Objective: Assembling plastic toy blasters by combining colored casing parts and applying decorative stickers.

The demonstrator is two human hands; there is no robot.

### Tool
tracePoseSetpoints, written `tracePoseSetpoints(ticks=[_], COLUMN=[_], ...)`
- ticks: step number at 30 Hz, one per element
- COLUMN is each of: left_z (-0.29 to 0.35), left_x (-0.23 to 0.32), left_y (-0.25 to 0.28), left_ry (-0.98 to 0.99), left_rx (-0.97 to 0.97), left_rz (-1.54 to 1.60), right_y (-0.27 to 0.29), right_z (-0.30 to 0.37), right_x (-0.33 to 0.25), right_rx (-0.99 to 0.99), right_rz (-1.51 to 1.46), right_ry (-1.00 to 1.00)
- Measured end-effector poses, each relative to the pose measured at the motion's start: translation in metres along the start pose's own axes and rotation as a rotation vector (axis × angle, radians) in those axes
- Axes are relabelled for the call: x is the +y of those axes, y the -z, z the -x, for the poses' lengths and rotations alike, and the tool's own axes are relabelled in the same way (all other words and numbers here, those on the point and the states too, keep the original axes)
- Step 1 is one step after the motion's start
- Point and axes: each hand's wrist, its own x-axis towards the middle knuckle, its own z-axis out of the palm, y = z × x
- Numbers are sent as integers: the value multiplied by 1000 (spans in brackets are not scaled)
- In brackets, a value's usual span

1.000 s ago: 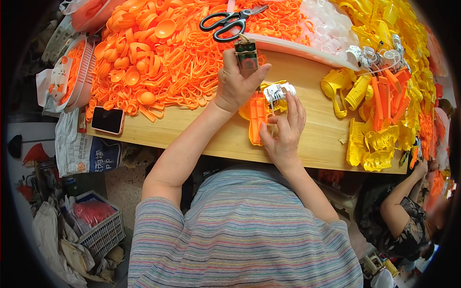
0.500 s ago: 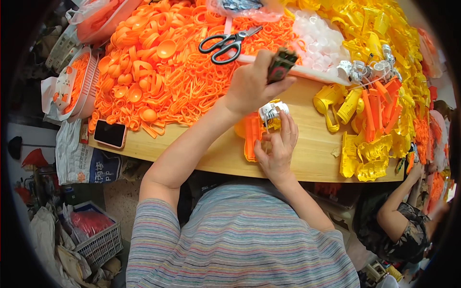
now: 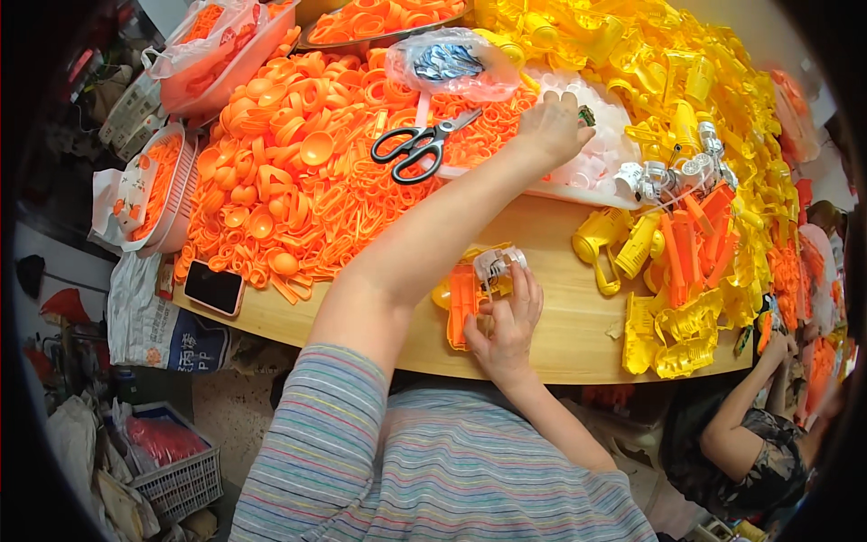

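Observation:
My left hand (image 3: pixel 549 134) reaches far forward, over the white tray of translucent white plastic pieces (image 3: pixel 596 144). It grips a dark green, stubby object (image 3: pixel 587 116), mostly hidden by the fingers, so its kind is unclear. At the near side of the table my right hand (image 3: pixel 508 330) is closed around a toy part: an orange plastic piece (image 3: pixel 463 303) with a yellow shell (image 3: pixel 442 293) behind it. A clear-and-white round unit (image 3: pixel 498 264) sits at its top, under the right fingertips.
Orange plastic parts (image 3: pixel 271 181) heap up on the left, yellow parts (image 3: pixel 686 72) at the back right. Black-handled scissors (image 3: pixel 424 149) lie on the orange heap. A phone (image 3: pixel 214 288) rests at the left table edge. Another person's arm (image 3: pixel 736 420) shows at the right.
My left hand has moved forward and right with the dark green object, from above the toy part to the translucent pieces. My right hand keeps its hold; the view has shifted.

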Motion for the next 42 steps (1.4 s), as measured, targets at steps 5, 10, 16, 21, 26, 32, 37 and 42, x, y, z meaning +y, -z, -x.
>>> tracePoseSetpoints(ticks=[5,10,16,21,26,32,37,42], left_z=[35,78,83,83,93,149,232,323], left_x=[-52,-90,-101,-94,-113,-100,-78,-73], left_y=[57,133,126,123,145,183,193,174], left_ry=[-248,-24,-4,50,97,229,389,417], left_rx=[104,-163,-240,-283,-318,-227,-238,-375], left_rz=[-200,-475,-505,-501,-184,264,434,643], right_y=[1,-7,-27,-28,-16,-23,-16,-1], right_z=[-1,-7,-22,-15,-7,-19,-10,7], right_x=[-1,-5,-20,-21,-18,-18,-21,-8], right_rx=[0,9,16,35,-12,-24,-13,-188], right_rz=[-16,36,120,52,85,169,89,40], right_ry=[-43,-50,-18,-8,-23,-59,-101,-29])
